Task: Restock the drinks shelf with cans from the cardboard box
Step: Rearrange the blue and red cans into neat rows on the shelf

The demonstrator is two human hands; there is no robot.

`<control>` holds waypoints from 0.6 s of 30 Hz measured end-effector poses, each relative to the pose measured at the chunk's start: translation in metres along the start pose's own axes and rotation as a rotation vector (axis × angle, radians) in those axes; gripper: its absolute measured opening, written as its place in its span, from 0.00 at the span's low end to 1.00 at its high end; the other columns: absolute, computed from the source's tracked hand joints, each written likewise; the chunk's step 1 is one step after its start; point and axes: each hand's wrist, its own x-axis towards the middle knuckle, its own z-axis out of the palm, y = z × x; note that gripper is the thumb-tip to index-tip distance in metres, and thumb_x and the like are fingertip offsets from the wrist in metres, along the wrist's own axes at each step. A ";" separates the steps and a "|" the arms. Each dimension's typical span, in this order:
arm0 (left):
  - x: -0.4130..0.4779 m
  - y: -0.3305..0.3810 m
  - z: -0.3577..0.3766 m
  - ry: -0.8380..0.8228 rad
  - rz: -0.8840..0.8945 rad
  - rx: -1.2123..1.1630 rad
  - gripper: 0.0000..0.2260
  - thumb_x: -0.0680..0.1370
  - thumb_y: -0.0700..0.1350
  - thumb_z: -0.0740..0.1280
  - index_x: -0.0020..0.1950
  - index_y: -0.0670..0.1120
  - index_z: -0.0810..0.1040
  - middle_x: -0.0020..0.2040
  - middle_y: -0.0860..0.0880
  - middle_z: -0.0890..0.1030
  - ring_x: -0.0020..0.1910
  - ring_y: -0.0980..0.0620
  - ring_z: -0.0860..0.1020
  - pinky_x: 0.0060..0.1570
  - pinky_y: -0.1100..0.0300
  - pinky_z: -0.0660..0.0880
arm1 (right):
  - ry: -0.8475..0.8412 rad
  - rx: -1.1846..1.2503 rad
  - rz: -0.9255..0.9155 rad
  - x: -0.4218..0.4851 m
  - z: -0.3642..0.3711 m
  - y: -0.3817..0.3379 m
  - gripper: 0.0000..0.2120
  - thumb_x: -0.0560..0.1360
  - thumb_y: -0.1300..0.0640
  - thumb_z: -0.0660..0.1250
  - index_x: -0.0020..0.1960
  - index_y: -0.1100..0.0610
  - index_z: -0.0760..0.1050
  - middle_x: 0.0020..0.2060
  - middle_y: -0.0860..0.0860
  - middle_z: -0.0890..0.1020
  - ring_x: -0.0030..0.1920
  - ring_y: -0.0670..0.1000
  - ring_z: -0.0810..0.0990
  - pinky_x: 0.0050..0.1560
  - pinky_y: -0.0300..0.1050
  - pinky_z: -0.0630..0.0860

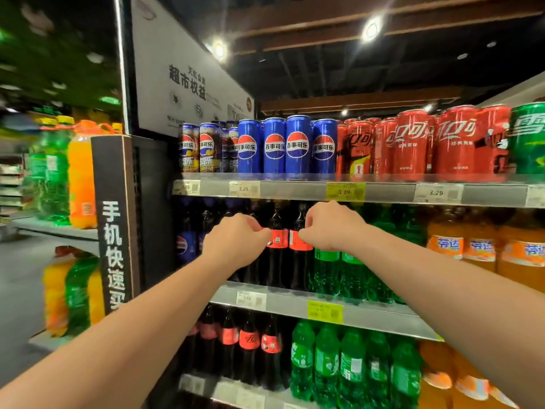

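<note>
In front of the middle tier of the drinks shelf [289,307], both hands are held out at the level of two dark cola bottles [278,261] with red labels. The left hand [236,240] is seen from the back, its fingers curled inward just beside the left bottle's label. The right hand [333,228] is likewise curled, its fingertips at the edge of the right bottle's label. Whether anything is gripped cannot be told, since both palms are hidden. On the top tier, blue cans [274,146] are lined up beside red cans [410,143], with a green can [528,137] at the far right. Green bottles [327,273] and orange bottles [477,246] are ranged to the right of the cola.
</note>
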 end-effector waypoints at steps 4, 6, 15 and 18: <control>-0.016 -0.014 -0.001 0.035 -0.009 0.046 0.12 0.73 0.55 0.62 0.43 0.50 0.81 0.38 0.51 0.81 0.39 0.50 0.78 0.38 0.59 0.71 | -0.016 0.016 -0.022 -0.008 0.013 -0.015 0.11 0.71 0.48 0.64 0.47 0.54 0.78 0.41 0.52 0.77 0.41 0.56 0.77 0.42 0.45 0.71; -0.022 -0.022 -0.003 0.045 -0.021 0.057 0.12 0.73 0.54 0.62 0.45 0.49 0.82 0.39 0.52 0.81 0.36 0.52 0.76 0.36 0.60 0.68 | -0.018 0.024 -0.031 -0.010 0.020 -0.023 0.12 0.71 0.48 0.64 0.48 0.53 0.79 0.42 0.52 0.77 0.42 0.56 0.76 0.42 0.45 0.71; -0.047 -0.073 -0.008 -0.022 -0.055 0.146 0.11 0.72 0.51 0.61 0.36 0.46 0.76 0.34 0.50 0.76 0.32 0.50 0.72 0.32 0.61 0.67 | -0.100 0.082 -0.032 -0.021 0.066 -0.067 0.12 0.70 0.50 0.64 0.49 0.54 0.80 0.45 0.51 0.81 0.44 0.55 0.78 0.40 0.44 0.73; -0.060 -0.100 -0.005 -0.070 -0.049 0.159 0.10 0.72 0.52 0.62 0.42 0.50 0.80 0.37 0.51 0.78 0.38 0.48 0.75 0.36 0.59 0.67 | -0.144 0.111 -0.010 -0.030 0.091 -0.084 0.11 0.69 0.50 0.64 0.49 0.53 0.80 0.44 0.51 0.80 0.43 0.55 0.77 0.41 0.44 0.71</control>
